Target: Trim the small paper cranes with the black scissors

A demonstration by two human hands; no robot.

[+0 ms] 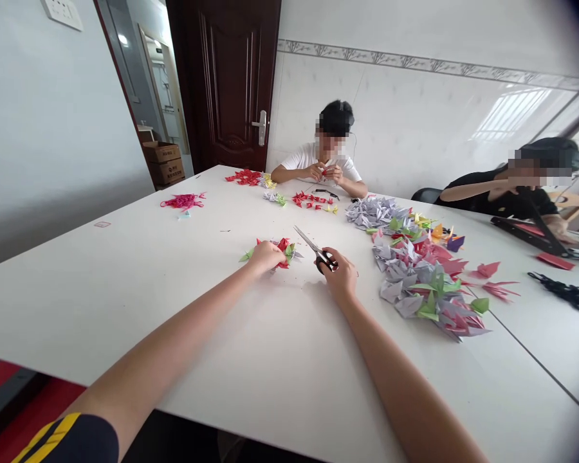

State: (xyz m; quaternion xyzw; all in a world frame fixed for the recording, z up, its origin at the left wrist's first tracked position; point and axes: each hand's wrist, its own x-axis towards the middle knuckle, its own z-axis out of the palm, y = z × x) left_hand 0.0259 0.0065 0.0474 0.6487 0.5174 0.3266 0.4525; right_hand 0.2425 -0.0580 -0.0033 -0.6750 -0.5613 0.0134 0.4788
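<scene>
My left hand (267, 257) is closed at a small cluster of folded paper cranes (284, 245), red, green and pale grey, on the white table. Its fingers partly cover them, and its fingertips seem to pinch the cluster. Black-handled scissors (314, 248) are in my right hand (341, 273), the fingers wrapped around the handles. Their silver blades point away and to the left, slightly parted, just right of the cluster. To the right of my right hand lies a large heap of paper cranes (410, 283) in lilac-grey, pink and green.
Across the white table (174, 308), a person (335, 151) handles a small red paper piece. Another person (502, 186) sits at right beside a black paper cutter (531, 235). Black cord (567, 290) lies at right, pink-red string (181, 201) at left, and red cranes (245, 177) farther back.
</scene>
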